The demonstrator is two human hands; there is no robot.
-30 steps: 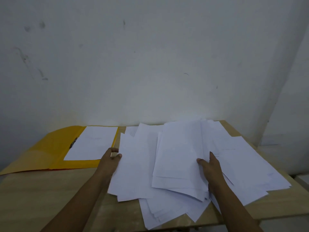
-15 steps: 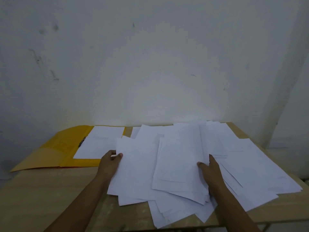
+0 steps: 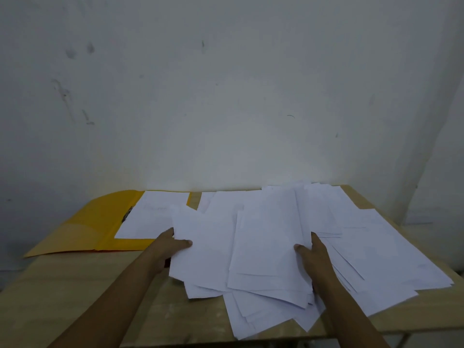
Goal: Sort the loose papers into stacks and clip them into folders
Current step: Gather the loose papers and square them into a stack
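1. Gathering a loose heap of white paper sheets (image 3: 263,247), the left hand (image 3: 168,247) pinches its left edge and the right hand (image 3: 311,252) grips inside it, probably to square a stack.
2. An open yellow card folder (image 3: 82,232), one sheet inside, lies just beyond the left hand.

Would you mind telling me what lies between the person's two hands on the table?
In the head view, overlapping loose white papers fill the stretch between the left hand and the right hand.

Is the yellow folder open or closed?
Open. The yellow folder lies spread flat on the table, with a white sheet showing inside beside its clip.
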